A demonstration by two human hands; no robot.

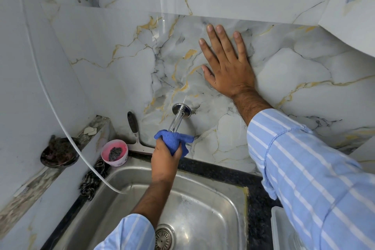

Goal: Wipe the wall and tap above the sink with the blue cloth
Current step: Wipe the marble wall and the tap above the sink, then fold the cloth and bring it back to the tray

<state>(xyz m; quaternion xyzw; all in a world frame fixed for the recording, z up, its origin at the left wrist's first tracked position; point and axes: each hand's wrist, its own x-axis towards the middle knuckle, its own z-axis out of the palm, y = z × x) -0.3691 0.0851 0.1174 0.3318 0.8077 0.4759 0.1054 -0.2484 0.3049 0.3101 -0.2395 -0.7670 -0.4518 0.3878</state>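
Blue cloth [175, 140] is clamped by left hand [165, 160] around the tap [177, 120], over the sink's [205, 186] back edge. Right hand [227, 67] is pressed flat, fingers spread, on the wall [113, 50]. Squeegee [136, 134], probably, is just left; tub [114, 155] label unreadable.
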